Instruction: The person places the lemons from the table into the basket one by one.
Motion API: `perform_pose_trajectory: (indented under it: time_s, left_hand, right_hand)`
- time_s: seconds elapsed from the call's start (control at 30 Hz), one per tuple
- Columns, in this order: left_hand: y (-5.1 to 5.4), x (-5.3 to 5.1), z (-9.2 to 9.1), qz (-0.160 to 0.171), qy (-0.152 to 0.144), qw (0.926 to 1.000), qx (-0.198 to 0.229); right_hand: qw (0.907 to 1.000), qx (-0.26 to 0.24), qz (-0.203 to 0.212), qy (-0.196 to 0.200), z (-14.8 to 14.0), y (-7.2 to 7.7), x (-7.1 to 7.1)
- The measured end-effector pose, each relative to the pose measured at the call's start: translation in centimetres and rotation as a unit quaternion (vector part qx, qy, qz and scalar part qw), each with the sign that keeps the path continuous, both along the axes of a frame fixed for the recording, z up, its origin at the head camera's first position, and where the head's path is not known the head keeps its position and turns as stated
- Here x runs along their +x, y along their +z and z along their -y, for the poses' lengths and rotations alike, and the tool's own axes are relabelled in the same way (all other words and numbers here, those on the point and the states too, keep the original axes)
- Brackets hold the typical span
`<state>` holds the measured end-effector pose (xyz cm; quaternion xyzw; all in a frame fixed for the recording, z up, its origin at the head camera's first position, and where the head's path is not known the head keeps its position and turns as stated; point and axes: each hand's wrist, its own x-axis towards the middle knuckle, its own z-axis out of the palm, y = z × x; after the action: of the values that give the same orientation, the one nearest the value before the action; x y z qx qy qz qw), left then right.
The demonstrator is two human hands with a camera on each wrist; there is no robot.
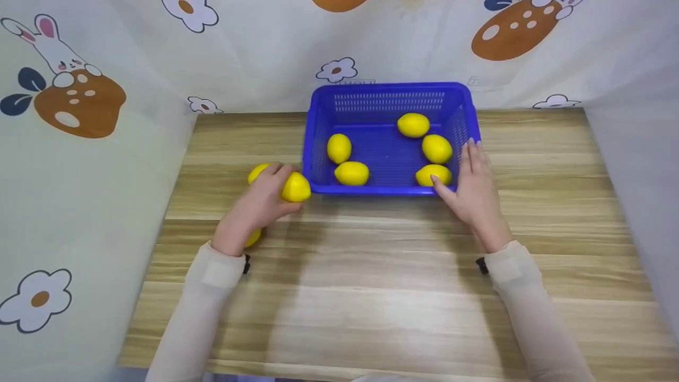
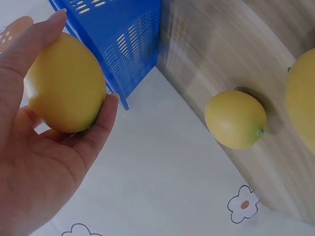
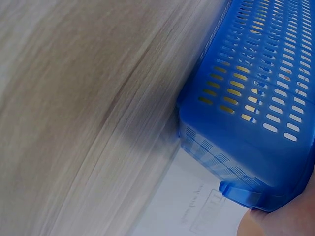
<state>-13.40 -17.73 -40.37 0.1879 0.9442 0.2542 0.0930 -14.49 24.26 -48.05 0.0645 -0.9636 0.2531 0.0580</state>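
Blue plastic basket (image 1: 382, 191) with slotted walls, standing on a wood-grain surface (image 1: 382, 286), with five yellow lemons (image 1: 352, 173) inside: two toward the left, three toward the right. A person in pale sleeves (image 1: 199, 313) reaches forward with both arms, the hands well apart on either side. The left hand (image 1: 265, 199) curves over a sixth lemon (image 1: 297, 188), gripping it between thumb and fingers beside the basket's left front corner. The right hand (image 1: 477, 196) has its fingers straight and side by side along the right rim, thumb spread away across the front corner; whether the thumb touches the lemon beneath cannot be told. Two more lemons lie on the surface, one beyond the left hand (image 1: 257, 172), the other partly hidden by the left wrist (image 1: 253, 238). Behind hangs a pale printed sheet (image 1: 265, 53) with flowers and a rabbit; its faint grey lettering (image 3: 206, 211), partly boxed, is too blurred to read
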Motion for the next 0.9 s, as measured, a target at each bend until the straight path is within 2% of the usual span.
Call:
perform_pose_trajectory:
  time_s: [0.27,0.5,0.9]
  left_hand:
    - [0.9,-1.0,-0.4,-0.004,-0.008,0.9998,0.017]
    - [1.2,-1.9,-0.7,0.014,-0.004,0.9992,0.037]
    - [2.1,-3.4,-2.1,0.021,-0.005,0.9991,0.037]
  right_hand:
    - [1.0,-0.001,0.002,0.0,0.0,0.1,0.0]
    - [1.0,-0.004,0.003,0.001,-0.1,0.3,0.1]
    - [1.0,-0.001,0.005,0.002,0.1,0.4,0.1]
